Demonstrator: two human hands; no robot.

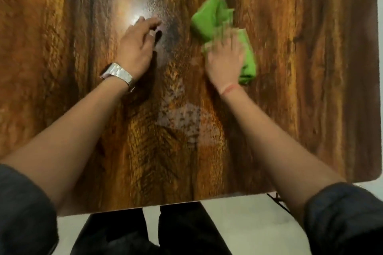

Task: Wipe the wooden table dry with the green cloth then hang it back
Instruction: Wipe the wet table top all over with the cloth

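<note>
green cloth (215,20) under right hand (224,62) (blurred), left hand (135,49) apart

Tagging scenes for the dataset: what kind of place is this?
Likely a home or a small indoor room, though that's a guess: a wood-grain table, pale smooth floor below, and a green cloth under the right hand.

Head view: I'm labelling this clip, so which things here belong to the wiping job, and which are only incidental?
Part of the job:
- crumpled green cloth, pressed under the right hand
- brown wood-grain table, with a pale damp patch
- left hand, resting on the tabletop

Incidental:
- silver metal wristwatch
- thin red wrist thread
</note>
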